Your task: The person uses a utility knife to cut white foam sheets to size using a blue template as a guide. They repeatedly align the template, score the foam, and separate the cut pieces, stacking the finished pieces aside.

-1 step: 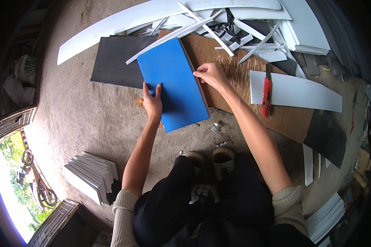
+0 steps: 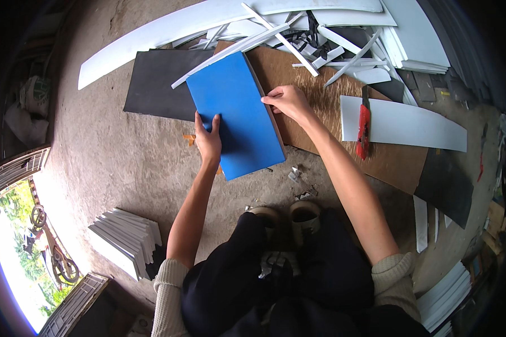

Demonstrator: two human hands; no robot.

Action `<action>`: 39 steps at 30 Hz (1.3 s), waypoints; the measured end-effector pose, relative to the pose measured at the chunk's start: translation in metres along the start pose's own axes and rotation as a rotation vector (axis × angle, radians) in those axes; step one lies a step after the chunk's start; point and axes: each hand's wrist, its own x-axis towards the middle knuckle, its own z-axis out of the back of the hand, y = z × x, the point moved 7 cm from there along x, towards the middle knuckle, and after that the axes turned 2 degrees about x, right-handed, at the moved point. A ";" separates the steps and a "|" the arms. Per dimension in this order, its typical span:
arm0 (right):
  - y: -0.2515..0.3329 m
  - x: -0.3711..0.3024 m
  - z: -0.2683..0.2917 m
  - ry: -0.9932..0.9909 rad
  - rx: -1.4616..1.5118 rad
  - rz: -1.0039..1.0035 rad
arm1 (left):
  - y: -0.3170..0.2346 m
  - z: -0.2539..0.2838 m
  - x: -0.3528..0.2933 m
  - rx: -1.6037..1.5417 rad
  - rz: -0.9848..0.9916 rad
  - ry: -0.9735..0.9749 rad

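A flat rectangular blue board [image 2: 239, 121], with a pale edge along its right side, is held slanted in front of me. My left hand [image 2: 209, 140] grips its left edge, thumb lying on the blue face and the other fingers mostly hidden beneath. At the right edge, my right hand [image 2: 288, 103] is closed in a pinch, thumb and forefinger against the board's rim. Under the board lie a black sheet [image 2: 160, 84] on the left and a worn brown wooden board [image 2: 315, 121] on the right. A red utility knife [image 2: 364, 126] rests across a white strip [image 2: 405, 123].
White offcuts [image 2: 343, 56] and black scraps are heaped beyond the wooden board. A long white sheet [image 2: 152, 39] curves along the back. Stacked white panels [image 2: 126, 238] stand on the floor at the left, more [image 2: 447, 297] at lower right. A bicycle [image 2: 56, 247] shows through the doorway.
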 end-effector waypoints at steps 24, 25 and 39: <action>0.004 0.001 0.000 -0.099 -0.137 0.096 | -0.094 -0.059 -0.002 0.667 -0.687 0.614; 0.004 -0.003 0.000 -0.118 -0.152 0.114 | -0.093 -0.063 -0.003 0.688 -0.665 0.638; -0.044 -0.122 0.148 -0.874 -0.811 -0.142 | -0.093 -0.063 -0.002 0.781 -0.571 0.639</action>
